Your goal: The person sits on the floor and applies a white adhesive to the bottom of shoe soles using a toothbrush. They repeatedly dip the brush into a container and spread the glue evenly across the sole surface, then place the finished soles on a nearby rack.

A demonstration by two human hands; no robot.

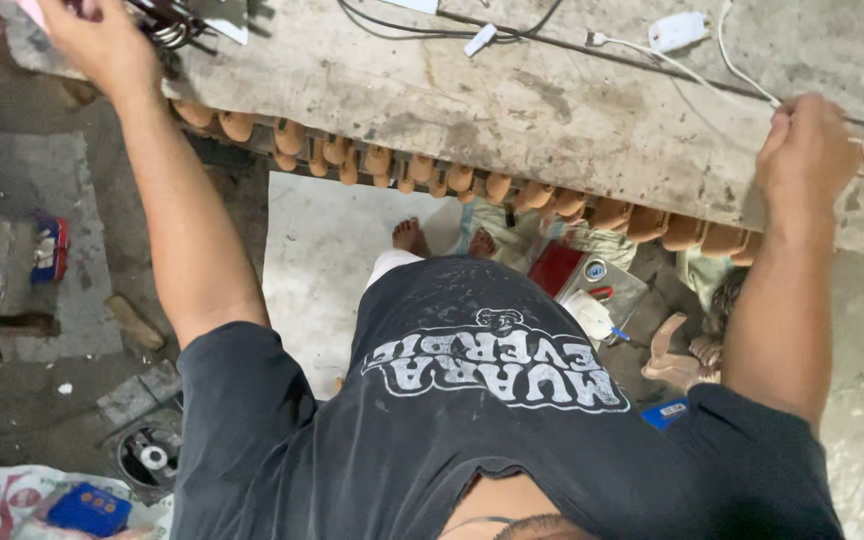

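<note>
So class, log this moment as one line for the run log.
left hand: reaching at coiled wire | right hand: resting on workbench, by white cable | wooden pieces under bench edge

A worn, stained concrete tabletop (pixel 552 110) spans the top, its front edge lined with wooden pegs (pixel 422 175). Below lies a grey, dirty floor (pixel 42 400) with a pale slab (pixel 317 260).

Both arms stretched forward and apart over the workbench (pixel 572 110). Left hand (pixel 92 40) at the bench's far left end, wrist bent, fingers curled, partly cut off by the frame edge; grip unclear. Right hand (pixel 807 150) at the bench's right near edge, back of hand up, fingers folded under. Forearms bare, elbows nearly straight.
</note>
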